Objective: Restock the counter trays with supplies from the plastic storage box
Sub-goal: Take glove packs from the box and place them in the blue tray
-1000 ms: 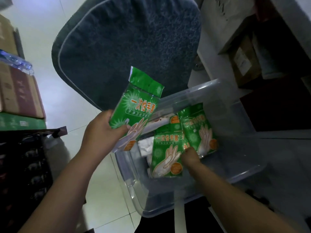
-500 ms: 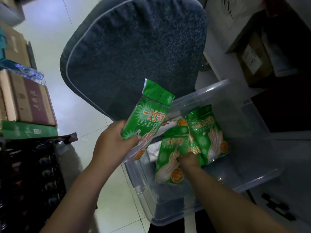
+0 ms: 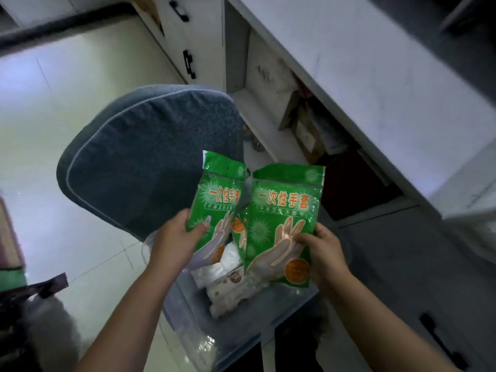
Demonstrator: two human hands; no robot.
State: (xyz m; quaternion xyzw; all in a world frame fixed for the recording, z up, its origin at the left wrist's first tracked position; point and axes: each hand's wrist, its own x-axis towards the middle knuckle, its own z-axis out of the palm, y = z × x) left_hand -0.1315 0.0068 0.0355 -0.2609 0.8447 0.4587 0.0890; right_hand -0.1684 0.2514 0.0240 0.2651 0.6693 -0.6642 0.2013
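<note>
My left hand (image 3: pixel 174 240) grips a green packet of disposable gloves (image 3: pixel 217 194) by its lower left edge. My right hand (image 3: pixel 326 253) holds a second green glove packet (image 3: pixel 284 218) by its lower right side, with the edge of one more green packet behind it. Both packets are upright, side by side and overlapping, raised above the clear plastic storage box (image 3: pixel 228 342) on the floor. Inside the box lie white plastic-wrapped packs (image 3: pixel 230 285).
A blue-grey cushioned chair seat (image 3: pixel 145 154) is directly behind the box. A white counter (image 3: pixel 375 76) runs along the right, with open shelves holding bags and boxes (image 3: pixel 300 130) beneath it and dark-handled cabinet doors (image 3: pixel 440 342). Stacked cartons (image 3: pixel 10 248) are at the left edge.
My right hand has lifted green glove packets out of the box and up beside the one in my left hand. The view has swung up toward the counter.
</note>
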